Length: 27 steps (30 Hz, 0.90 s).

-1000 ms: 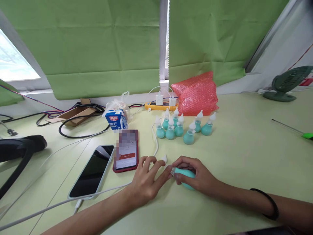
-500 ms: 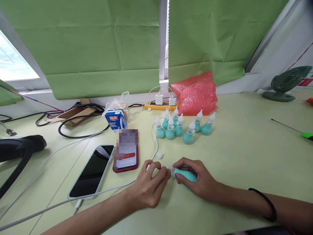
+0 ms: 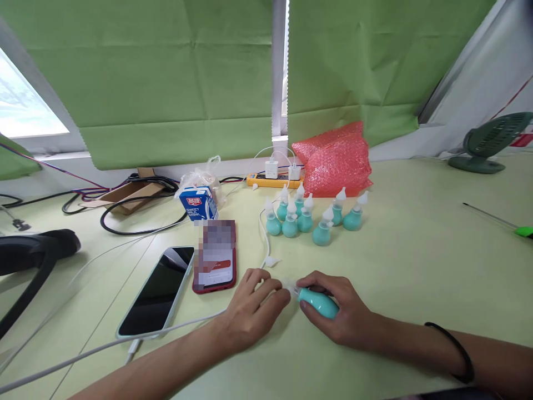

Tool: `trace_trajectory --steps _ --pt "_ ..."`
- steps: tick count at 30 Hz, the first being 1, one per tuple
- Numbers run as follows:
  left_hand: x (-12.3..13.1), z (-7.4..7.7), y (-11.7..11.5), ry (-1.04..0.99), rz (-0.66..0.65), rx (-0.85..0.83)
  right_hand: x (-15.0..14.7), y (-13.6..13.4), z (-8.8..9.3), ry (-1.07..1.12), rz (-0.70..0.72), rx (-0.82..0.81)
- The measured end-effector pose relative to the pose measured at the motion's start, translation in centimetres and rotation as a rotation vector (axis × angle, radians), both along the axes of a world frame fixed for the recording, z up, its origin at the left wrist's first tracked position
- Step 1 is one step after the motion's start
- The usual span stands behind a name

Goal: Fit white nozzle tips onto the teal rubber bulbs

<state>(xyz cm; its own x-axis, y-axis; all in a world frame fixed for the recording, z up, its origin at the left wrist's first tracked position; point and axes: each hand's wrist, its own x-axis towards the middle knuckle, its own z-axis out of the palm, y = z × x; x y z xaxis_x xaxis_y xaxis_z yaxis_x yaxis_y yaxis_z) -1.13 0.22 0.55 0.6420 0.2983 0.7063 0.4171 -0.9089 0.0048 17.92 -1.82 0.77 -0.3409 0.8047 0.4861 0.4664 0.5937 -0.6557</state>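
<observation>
On the broad, pale yellow-green table [image 3: 416, 266], eight turquoise round bulbs with whitish pointed nozzles [image 3: 305, 223] stand beyond the hands, perhaps to be out of the way. The right hand [image 3: 343, 305] is wrapped around a turquoise pear-shaped bulb [image 3: 320, 303], its neck turned toward the left hand [image 3: 256, 308], it seems for steadiness. The left fingertips are at a small translucent whitish piece [image 3: 287, 283] by this neck; whether they pinch it, I cannot tell.
</observation>
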Motion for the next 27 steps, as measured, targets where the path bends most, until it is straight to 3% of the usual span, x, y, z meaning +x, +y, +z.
trace_trajectory --steps 3,12,19,27 --pt "0.1 -0.2 0.2 -0.128 0.018 -0.052 0.0 0.0 0.0 -0.040 -0.015 0.033" --pt "0.9 0.6 0.0 -0.162 0.082 -0.090 -0.1 -0.1 0.3 -0.068 -0.009 0.028" --pt "1.2 0.9 -0.9 0.015 0.182 0.047 -0.4 -0.1 0.0 -0.152 -0.043 0.222" --pt "0.9 0.6 -0.5 0.180 0.138 0.095 -0.2 -0.3 0.0 -0.161 0.008 0.294"
